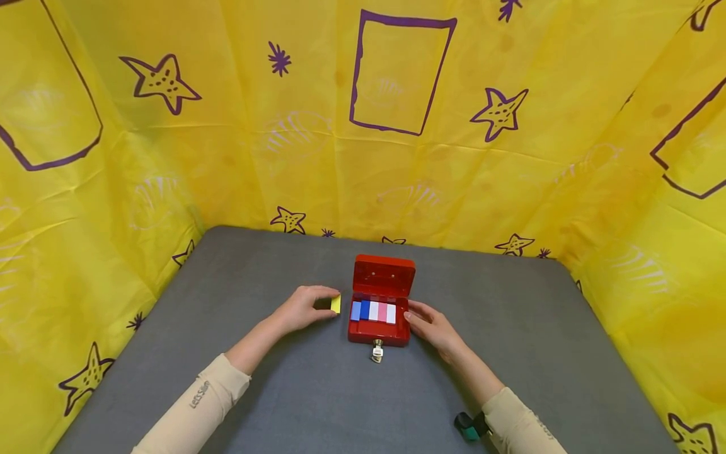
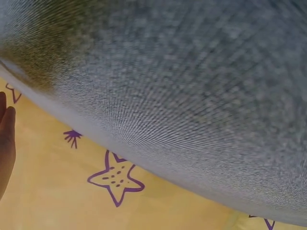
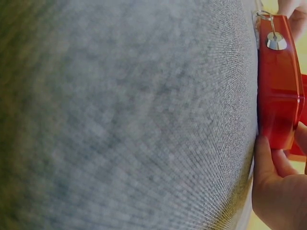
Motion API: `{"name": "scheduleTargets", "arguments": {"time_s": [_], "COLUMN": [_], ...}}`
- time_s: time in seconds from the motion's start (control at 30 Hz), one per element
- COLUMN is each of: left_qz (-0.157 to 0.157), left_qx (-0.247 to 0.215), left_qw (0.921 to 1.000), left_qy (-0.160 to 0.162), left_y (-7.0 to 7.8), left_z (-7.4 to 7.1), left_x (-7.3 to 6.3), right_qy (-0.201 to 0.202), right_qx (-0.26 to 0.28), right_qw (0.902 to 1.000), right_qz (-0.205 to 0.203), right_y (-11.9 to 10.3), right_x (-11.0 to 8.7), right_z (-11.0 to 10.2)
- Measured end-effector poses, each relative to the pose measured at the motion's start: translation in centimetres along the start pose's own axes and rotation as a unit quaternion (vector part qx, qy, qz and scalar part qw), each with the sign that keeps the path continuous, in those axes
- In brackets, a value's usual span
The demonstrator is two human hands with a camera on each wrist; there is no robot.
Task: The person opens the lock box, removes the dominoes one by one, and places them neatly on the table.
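In the head view a small red cash box [image 1: 379, 332] stands on the grey table with its lid [image 1: 384, 275] raised. Several flat rectangular blocks lie side by side in it: a light blue block [image 1: 355, 311], a dark blue block [image 1: 365, 309], white ones and a pink block [image 1: 382, 312]. To the left of the box, my left hand [image 1: 303, 308] pinches a yellow rectangular block [image 1: 336, 304] between thumb and fingers. My right hand [image 1: 433, 328] grips the box's right side, thumb at the rim and fingers along the outer wall.
Keys [image 1: 377, 352] hang from the lock at the box's front. The grey tabletop [image 1: 340, 397] is bounded at the back and sides by a yellow patterned curtain [image 1: 317, 164]. A dark wrist strap [image 1: 471, 426] is by the right sleeve.
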State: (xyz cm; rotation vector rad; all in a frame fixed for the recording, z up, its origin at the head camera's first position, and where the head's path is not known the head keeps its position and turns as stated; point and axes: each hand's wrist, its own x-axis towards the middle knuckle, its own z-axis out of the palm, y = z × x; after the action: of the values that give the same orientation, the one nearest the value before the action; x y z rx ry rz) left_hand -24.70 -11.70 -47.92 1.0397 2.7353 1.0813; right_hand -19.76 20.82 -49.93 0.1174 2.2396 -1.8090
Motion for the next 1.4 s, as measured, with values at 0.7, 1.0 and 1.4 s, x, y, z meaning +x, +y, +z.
{"name": "scheduleTargets", "arguments": {"time_s": [0.7,1.0,1.4], "left_qz": [0.003,0.008,0.007], "left_qx": [0.015,0.021,0.023], "left_qw": [0.9987,0.9979,0.9980], "left_qy": [-0.049,-0.060,-0.058], "left_y": [-0.1,0.0,0.1], "left_z": [0.7,1.0,1.4], "left_x": [-0.1,-0.1,-0.2], "right_qy": [0.003,0.002,0.000], "right_qx": [-0.007,-0.007,-0.007], "right_qw": [1.0000,1.0000,1.0000], "right_qz": [0.000,0.001,-0.001], "right_y": [0.0,0.0,0.1], "right_x": [0.0,0.0,0.0], "right_z": [-0.1,-0.1,-0.1]}}
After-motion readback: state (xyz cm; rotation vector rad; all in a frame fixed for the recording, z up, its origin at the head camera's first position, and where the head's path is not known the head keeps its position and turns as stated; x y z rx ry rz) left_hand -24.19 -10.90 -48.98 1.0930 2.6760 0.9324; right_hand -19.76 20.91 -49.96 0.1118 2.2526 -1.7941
